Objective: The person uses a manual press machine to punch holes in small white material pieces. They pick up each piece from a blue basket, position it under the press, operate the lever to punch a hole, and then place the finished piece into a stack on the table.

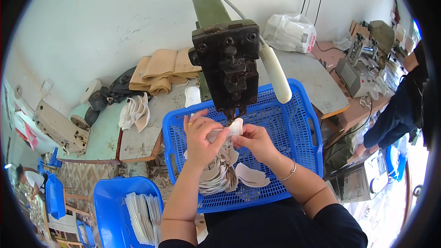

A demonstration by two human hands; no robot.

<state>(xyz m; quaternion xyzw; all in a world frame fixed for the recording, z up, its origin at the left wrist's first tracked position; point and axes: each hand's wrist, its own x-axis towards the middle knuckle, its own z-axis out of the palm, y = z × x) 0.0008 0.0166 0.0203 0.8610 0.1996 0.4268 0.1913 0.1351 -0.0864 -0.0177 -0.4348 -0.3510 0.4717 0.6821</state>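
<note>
Both hands hold one small white cut piece (228, 130) up under the foot of a dark metal machine head (228, 69). My left hand (200, 136), with a ring on one finger, grips the piece's left side. My right hand (255, 140), a bangle at its wrist, pinches the right side. Below them a blue plastic basket (294, 124) rests on my lap, holding a pile of similar white and beige cut pieces (219, 174).
The machine's cream lever handle (275, 73) juts out to the right. Rolled beige material (161, 71) and white pieces (135, 112) lie on the worktable at left. A blue bin with stacked white pieces (138, 211) stands lower left. Another person (404, 105) works at a machine far right.
</note>
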